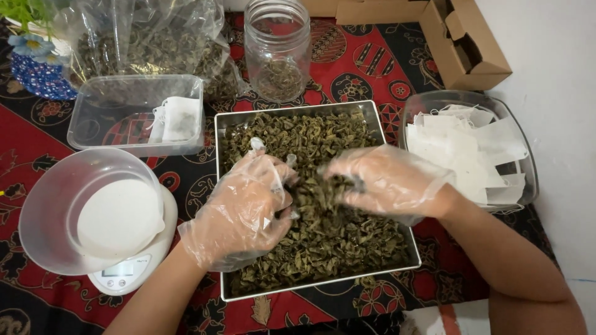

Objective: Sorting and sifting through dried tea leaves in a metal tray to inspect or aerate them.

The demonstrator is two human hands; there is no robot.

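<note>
Two gloved hands, left hand (239, 208) and right hand (385, 180), pinch a clump of dried leaves (323, 186) between curled fingers over a steel tray (218, 186), catching spills, beside a scale (124, 273).

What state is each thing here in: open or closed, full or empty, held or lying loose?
Left hand: in a clear plastic glove, fingers in the leaves.
Right hand: gloved, pinching a clump of leaves.
Square metal tray: filled with dried green leaves.
Clear glass jar: lid off, a little leaf at the bottom.
Clear plastic bowl on the white scale: empty.
Brown cardboard box: open.
</note>
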